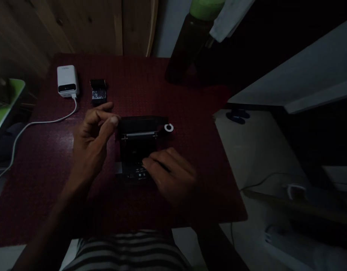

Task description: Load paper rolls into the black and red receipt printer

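A small black device [136, 148], which looks like a compact printer, lies on the dark red table with its lid [142, 122] raised. A pale metallic bar [141, 134] runs across it below the lid. My left hand [93, 137] pinches the lid's left corner between thumb and finger. My right hand [171, 171] is closed over the device's front right part, thumb and finger pressed together beside the marked panel [139, 174]. Whatever those fingertips hold, if anything, is too dark to see. A white ring-shaped piece [169, 128] sits at the device's right side.
A black roll with a loose shiny strip [98, 90] lies beyond my left hand. Farther left, a white power bank [67, 79] has a white cable [49, 121] running off the table [190, 109]. A dark bottle with a green cap [187, 41] stands at the back right.
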### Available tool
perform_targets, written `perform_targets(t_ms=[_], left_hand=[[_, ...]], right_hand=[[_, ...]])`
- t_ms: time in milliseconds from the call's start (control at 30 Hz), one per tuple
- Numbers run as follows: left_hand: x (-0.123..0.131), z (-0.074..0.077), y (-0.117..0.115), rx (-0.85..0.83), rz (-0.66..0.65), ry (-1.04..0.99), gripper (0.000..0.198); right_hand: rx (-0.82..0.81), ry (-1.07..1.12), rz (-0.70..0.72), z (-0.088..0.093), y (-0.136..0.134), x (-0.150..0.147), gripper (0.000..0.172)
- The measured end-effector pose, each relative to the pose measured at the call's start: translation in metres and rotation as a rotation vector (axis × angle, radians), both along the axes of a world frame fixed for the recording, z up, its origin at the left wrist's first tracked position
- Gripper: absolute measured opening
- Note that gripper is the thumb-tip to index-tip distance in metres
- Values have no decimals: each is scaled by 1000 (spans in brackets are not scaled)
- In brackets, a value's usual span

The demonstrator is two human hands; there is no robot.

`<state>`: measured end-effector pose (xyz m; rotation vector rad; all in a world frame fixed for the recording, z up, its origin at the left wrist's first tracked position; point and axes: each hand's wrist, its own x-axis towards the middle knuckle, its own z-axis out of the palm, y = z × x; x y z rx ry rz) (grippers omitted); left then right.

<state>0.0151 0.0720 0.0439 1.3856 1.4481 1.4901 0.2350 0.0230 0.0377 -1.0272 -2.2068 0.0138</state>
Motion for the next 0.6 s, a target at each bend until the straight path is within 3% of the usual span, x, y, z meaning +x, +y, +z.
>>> perform_targets(t_ms=[67,100,200,267,400,600], left_hand=[[2,-5,-15,-65,2,-36,11],[2,-9,-23,-101,5,-72,14],[2,-23,-45,-238,-2,-160,67],[2,-30,-56,-338,-27,-216,79],[5,-31,-66,-486,-89,-342,80],[11,-23,-62,-458,-95,-331,72]], right_hand=[[25,-8,-16,-1,-6,1,23],[42,-15,-25,-1,-8,1,23],[92,-40,-96,-1,-13,0,19],[78,-44,-122,-2,-14,0,17],[-31,-6,-52,-4,-14,1,19],[-141,33,-48,-4,-15,-2,16]])
